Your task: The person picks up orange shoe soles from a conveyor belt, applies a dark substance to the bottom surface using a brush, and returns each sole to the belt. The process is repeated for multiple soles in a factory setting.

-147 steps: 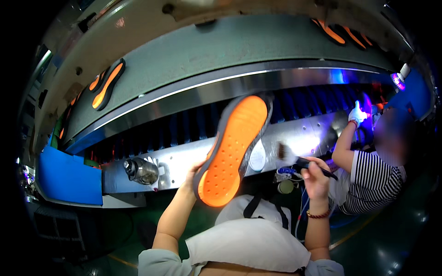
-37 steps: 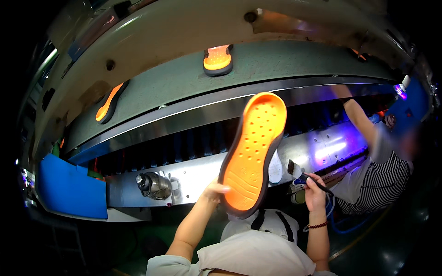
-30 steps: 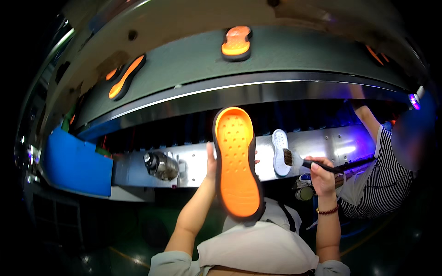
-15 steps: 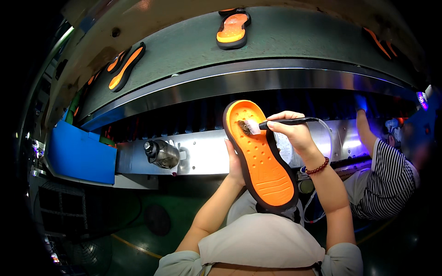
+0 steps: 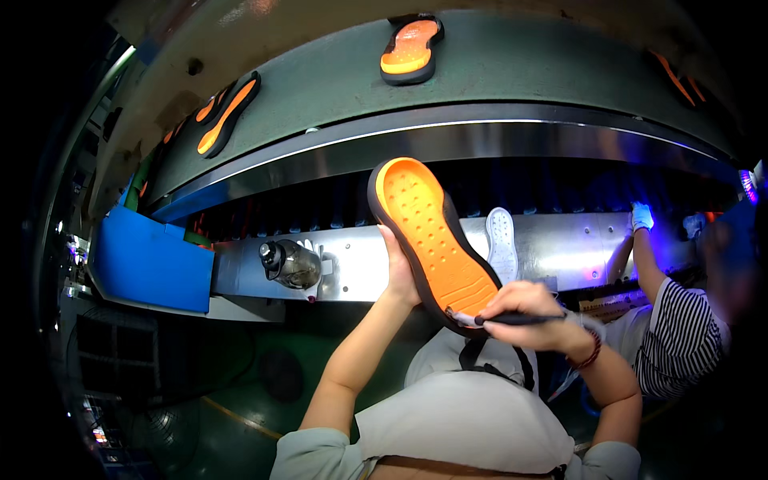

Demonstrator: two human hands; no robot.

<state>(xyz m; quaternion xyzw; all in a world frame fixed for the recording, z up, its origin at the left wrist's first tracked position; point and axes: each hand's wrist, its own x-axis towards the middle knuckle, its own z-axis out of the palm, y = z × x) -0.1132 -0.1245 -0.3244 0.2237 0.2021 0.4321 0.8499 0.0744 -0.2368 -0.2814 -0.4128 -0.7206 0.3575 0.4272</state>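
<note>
My left hand point(image 5: 398, 268) grips a shoe sole point(image 5: 428, 232) by its left edge; its inside is orange and dimpled, with a black rim. The sole is held up at a tilt, its narrower ridged end towards me. Closed round the black handle of a brush point(image 5: 516, 318) is my right hand point(image 5: 530, 308), slightly blurred. The pale bristles touch the near end of the sole at its rim. The fingers of my left hand behind the sole are hidden.
Beyond a metal rail, a green conveyor belt point(image 5: 336, 88) carries several orange and black soles. On the steel ledge stand a dark bottle point(image 5: 290, 264) and a white sole-shaped piece point(image 5: 502, 240). A person in a striped sleeve point(image 5: 692, 332) works at the right, wearing a pale glove.
My right hand has brought the brush from the far end of the sole down to its near end. The sole has shifted slightly up and left. The other person's gloved hand has come into sight.
</note>
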